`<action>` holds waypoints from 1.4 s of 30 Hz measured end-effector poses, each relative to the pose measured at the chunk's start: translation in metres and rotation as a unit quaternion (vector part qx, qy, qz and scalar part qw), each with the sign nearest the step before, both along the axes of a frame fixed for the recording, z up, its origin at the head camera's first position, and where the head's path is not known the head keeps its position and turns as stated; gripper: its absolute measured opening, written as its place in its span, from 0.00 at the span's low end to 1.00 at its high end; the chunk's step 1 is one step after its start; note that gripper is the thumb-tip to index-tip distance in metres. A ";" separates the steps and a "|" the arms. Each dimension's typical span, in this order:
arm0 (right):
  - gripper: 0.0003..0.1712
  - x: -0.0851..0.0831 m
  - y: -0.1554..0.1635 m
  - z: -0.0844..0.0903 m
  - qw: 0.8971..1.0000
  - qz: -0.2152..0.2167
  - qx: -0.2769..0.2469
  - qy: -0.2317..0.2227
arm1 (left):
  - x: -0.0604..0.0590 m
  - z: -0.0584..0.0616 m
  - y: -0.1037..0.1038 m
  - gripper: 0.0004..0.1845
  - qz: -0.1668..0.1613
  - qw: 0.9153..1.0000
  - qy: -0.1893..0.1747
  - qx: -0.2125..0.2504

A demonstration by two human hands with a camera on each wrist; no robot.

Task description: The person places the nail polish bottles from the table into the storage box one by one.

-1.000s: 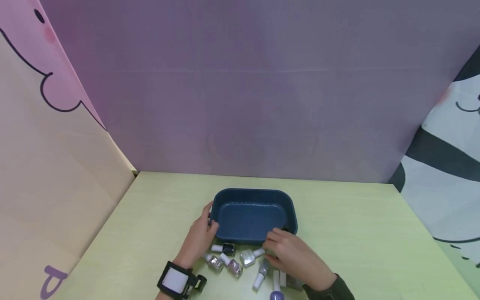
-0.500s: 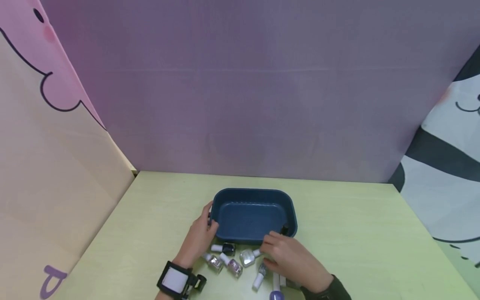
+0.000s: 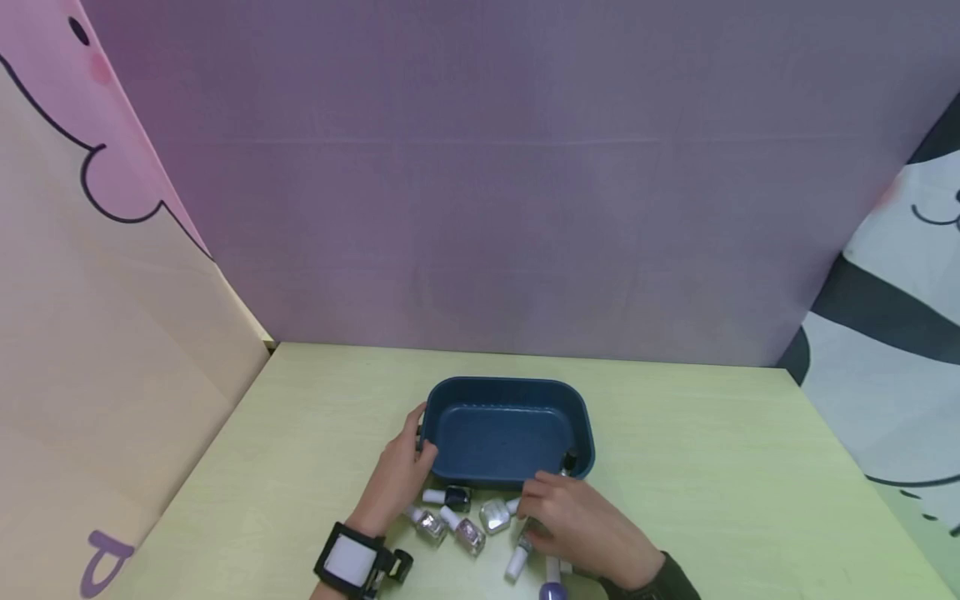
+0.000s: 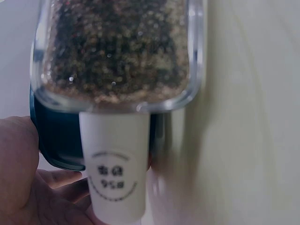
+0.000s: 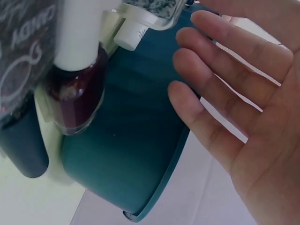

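A dark blue rectangular basin (image 3: pixel 495 433) stands on the table. My left hand (image 3: pixel 400 469) holds its left end, thumb at the near corner and fingers along the outer wall. My right hand (image 3: pixel 581 523) is at the basin's near right side, over the bottles; in the right wrist view its fingers (image 5: pixel 190 65) are extended and apart, near a silver-flecked nail polish bottle (image 5: pixel 152 10). Several nail polish bottles lie before the basin: a dark one (image 3: pixel 457 498), a pinkish glitter one (image 3: pixel 470 537), a pearly white one (image 3: pixel 495 517). A glittery bottle (image 4: pixel 117 51) fills the left wrist view.
A black cap (image 3: pixel 569 460) overlaps the basin's near right corner. A purple bottle (image 3: pixel 553 591) lies at the front, partly cut off. A dark red bottle (image 5: pixel 77 96) is close to the right wrist camera. A purple backdrop (image 3: pixel 480 183) rises behind the table (image 3: pixel 675 433).
My right hand has shifted slightly left and toward me, uncovering more of the black cap. The left hand and basin have stayed in place.
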State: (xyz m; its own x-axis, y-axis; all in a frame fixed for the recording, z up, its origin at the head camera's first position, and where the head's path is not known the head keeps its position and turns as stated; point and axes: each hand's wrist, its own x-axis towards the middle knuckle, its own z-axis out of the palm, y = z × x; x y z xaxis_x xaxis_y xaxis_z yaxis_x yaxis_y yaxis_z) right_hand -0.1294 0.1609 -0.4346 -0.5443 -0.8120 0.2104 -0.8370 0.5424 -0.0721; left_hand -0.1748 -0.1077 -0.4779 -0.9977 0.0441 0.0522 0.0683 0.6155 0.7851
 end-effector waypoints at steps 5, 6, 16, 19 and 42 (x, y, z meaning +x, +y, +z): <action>0.11 0.001 -0.001 0.000 1.000 0.009 0.006 0.013 | 0.000 0.000 0.000 0.34 0.000 1.000 0.000 -0.003; 0.11 0.001 -0.001 0.000 1.000 0.010 0.008 0.010 | 0.000 0.000 0.000 0.34 0.000 1.000 0.000 -0.004; 0.09 0.004 -0.001 0.000 1.000 0.016 0.019 0.000 | 0.000 -0.001 0.000 0.34 0.001 1.000 0.000 -0.003; 0.09 0.004 -0.002 -0.001 0.999 0.006 0.030 -0.013 | 0.000 -0.001 0.000 0.34 0.002 1.000 -0.001 -0.001; 0.08 0.004 -0.009 -0.010 0.997 0.029 0.059 -0.046 | 0.000 -0.001 0.000 0.34 0.001 1.000 -0.001 -0.003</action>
